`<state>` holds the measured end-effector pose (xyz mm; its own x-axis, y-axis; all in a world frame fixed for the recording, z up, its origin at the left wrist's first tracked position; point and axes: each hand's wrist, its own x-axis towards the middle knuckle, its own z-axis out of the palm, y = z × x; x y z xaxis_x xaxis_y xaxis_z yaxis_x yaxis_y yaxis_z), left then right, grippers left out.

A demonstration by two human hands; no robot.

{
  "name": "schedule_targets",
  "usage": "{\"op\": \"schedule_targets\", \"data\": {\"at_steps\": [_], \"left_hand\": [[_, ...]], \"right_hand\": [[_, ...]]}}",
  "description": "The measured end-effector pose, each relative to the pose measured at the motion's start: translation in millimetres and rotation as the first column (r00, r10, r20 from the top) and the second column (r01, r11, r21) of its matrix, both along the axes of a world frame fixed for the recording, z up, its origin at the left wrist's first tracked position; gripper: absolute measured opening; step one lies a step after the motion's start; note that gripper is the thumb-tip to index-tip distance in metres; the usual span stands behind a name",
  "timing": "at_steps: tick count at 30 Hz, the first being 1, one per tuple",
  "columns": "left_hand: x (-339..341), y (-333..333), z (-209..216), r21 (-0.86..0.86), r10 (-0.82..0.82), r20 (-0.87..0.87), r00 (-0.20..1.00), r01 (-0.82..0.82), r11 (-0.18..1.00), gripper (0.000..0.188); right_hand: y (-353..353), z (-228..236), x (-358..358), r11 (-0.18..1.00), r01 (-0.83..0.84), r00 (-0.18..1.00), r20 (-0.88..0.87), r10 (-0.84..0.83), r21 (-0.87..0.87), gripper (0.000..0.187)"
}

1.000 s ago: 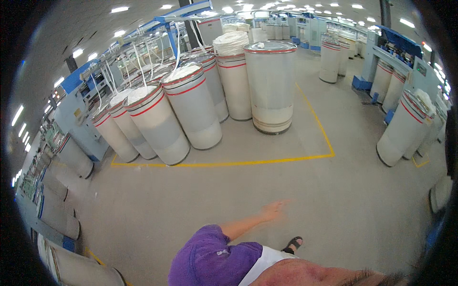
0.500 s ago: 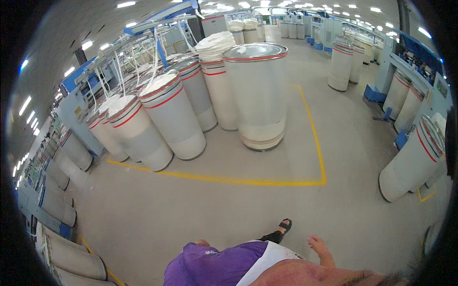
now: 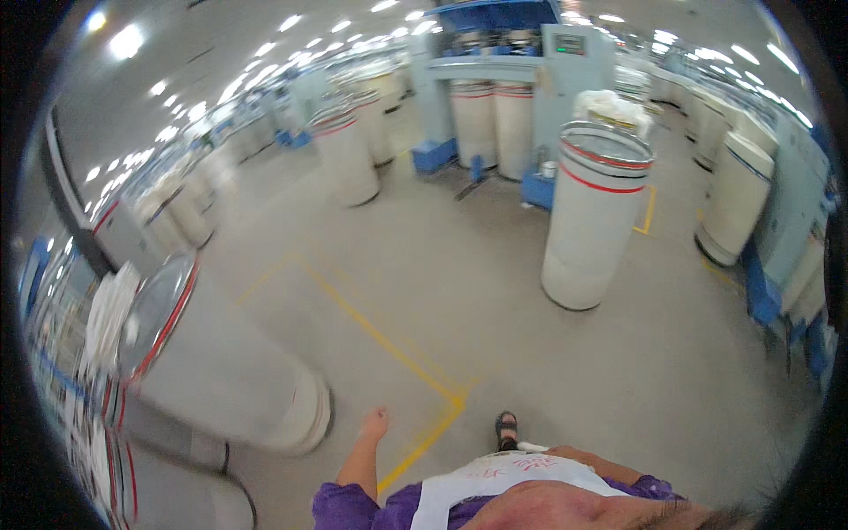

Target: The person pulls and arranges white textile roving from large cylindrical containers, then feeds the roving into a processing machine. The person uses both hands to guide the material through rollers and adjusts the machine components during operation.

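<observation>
At the bottom of the head view we see the left hand (image 3: 377, 422), motion-blurred, out over the floor; nearest to it is a tall whitish can (image 3: 230, 380) on the left, bare floor showing between the two. Fingers smeared, so we can't tell whether that hand is open or closed. The right hand (image 3: 565, 454) sits low by the front of the white apron (image 3: 521, 473), fingers hard to make out; a small white thing (image 3: 532, 447) pokes out just beside it, too little showing to name, and we can't tell if it's gripped. Red marks on the apron are too smeared to make out. The whitish can looks steeply tilted near the lens rim and partly covers another can (image 3: 190, 486), which the dark rim cuts into. Only one sandaled foot (image 3: 506, 431) shows, beside a yellow floor line (image 3: 420, 443). Farther off, we get a red-banded can (image 3: 590, 238) hiding part of a fluffy white heap (image 3: 612, 108).
</observation>
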<state>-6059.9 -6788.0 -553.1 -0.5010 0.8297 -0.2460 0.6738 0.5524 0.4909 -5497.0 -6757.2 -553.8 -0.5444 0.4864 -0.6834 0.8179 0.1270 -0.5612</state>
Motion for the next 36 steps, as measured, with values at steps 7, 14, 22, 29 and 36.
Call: {"op": "schedule_targets", "data": {"at_steps": [7,14,22,29,36], "left_hand": [[-4.5,190.8,20.4,-0.180,-0.129,-0.043,0.991,0.119,0.976,0.035],[-29.2,337.8,-7.0,-0.393,-0.006,0.062,0.998,0.030,0.919,0.036],[-169.7,635.1,-29.5,-0.425,-0.011,0.041,0.999,0.027,0.905,0.037],[-300.2,977.8,-3.2,-0.221,-0.160,-0.013,0.987,0.153,0.963,0.039],[-315.3,1279.5,-9.2,-0.076,-0.365,-0.127,0.922,0.358,0.931,0.037]], "right_hand": [[231.6,5.4,-3.6,0.994,0.110,0.989,0.099,-0.112,0.028,0.062],[477.0,54.0,-83.4,0.998,0.065,0.981,0.182,-0.068,0.026,0.061],[766.6,79.9,-265.9,0.946,-0.077,0.964,-0.219,0.152,0.316,0.048],[954.2,110.7,-299.6,0.908,0.241,0.862,-0.355,-0.362,-0.342,0.028],[1199.5,33.5,-337.1,0.991,0.121,0.975,-0.192,-0.109,0.053,0.042]]}}
